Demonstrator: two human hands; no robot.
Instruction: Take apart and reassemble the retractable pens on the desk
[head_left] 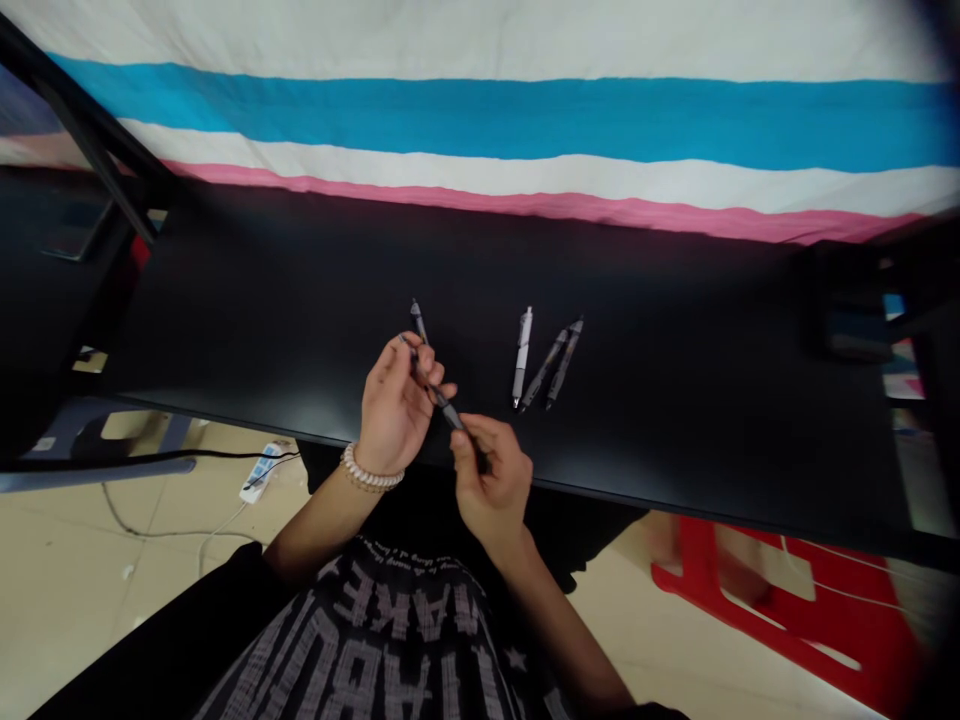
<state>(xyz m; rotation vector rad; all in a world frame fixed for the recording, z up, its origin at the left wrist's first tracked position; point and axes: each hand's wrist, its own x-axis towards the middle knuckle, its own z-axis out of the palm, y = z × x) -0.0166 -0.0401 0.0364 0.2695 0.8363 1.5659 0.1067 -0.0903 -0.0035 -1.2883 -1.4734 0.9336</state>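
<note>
Both hands hold one dark grey pen point(448, 408) slantwise above the front part of the black table point(675, 420). My left hand point(394, 405) is closed around its upper end, palm turned up. The lower end sits between the thumb and fingers of my right hand point(493, 475), which hides the tip. Another dark pen point(418, 318) lies just beyond my left hand, partly covered by the fingers. To the right lie a white pen with a grey grip point(523, 355) and two dark pens, one point(544, 370) touching or nearly touching the other point(565, 362) at their far ends.
A striped cloth point(525, 120) hangs along the table's far edge. A dark box-like object point(855, 305) stands at the right end. On the floor are a red plastic stool point(847, 610), a power strip point(264, 472) with cables, and a blue-grey stool point(82, 430) at left.
</note>
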